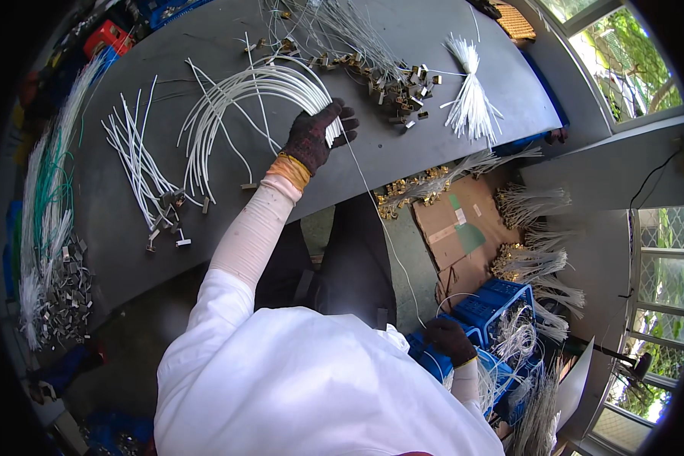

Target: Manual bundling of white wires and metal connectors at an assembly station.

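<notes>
Gray table (403, 163), white cables (305, 93) gripped

Left hand (311, 140) clasps the cables over the table; right hand (450, 340), grip unclear, is by blue crates (475, 310). Gathering seems underway; the next move likely needs a steady left hold.

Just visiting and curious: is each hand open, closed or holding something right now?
Left hand: holding a bundle of white cables.
Right hand: by blue crates; grip cannot be told.

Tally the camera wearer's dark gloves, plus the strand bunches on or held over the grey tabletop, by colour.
Dark gloves: 2 (left hand, right hand)
White bunches: 3 (held bunch, loose bunch, tied sheaf)
Grey bunch: 1
Total: 6
</notes>
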